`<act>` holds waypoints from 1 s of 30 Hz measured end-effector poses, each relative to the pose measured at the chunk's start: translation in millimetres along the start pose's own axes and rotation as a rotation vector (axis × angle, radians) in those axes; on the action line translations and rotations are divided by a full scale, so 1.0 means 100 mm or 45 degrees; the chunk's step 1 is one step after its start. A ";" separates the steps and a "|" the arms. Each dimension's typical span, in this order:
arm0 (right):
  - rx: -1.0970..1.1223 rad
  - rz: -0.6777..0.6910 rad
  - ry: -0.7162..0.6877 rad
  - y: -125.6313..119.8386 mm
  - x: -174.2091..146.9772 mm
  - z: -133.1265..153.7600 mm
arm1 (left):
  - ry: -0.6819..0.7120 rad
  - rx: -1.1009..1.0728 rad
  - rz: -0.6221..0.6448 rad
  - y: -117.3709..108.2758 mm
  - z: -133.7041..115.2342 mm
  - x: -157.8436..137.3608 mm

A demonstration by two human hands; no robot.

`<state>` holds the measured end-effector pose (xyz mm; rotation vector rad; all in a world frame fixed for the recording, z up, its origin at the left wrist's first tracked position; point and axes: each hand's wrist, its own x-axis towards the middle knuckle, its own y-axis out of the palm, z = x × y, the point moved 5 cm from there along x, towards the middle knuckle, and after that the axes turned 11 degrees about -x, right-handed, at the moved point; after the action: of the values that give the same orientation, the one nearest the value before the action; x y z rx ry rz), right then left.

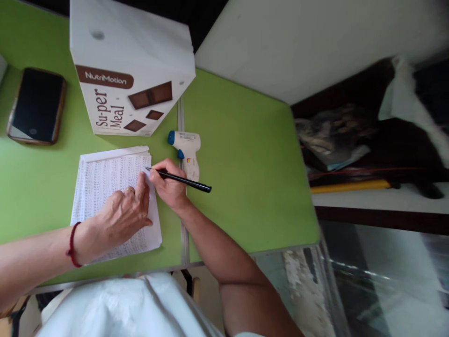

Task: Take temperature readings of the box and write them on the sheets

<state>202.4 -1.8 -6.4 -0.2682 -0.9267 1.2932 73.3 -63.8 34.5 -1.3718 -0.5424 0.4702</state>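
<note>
Writing seemed underway: the right hand (170, 187) pinched a pen (187, 181) over the paper (105, 180); the left hand (122, 213) lay on it, gripping nothing. Next strokes likely needed steadiness.

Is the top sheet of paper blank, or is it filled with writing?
Largely filled: rows of small marks cover most of the visible sheet. Under the left hand, I cannot tell.

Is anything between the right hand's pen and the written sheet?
Nothing visible. The black pen in the right hand has its tip at the written sheet, near its right edge; the left hand points beside the tip, not between.
</note>
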 end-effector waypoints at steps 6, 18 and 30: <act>-0.023 0.031 -0.026 0.00 0.00 0.01 | 0.011 0.013 0.009 -0.02 0.01 0.00; -0.016 -0.028 -0.017 -0.02 0.00 0.00 | 0.002 0.017 0.032 -0.09 0.02 0.03; -0.030 -0.010 -0.021 0.00 -0.01 0.00 | 0.023 -0.004 0.079 -0.12 0.05 0.03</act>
<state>202.6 -2.6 -7.3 -0.2721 -0.9566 1.2798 72.8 -59.9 47.2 -1.3981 -0.4873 0.5070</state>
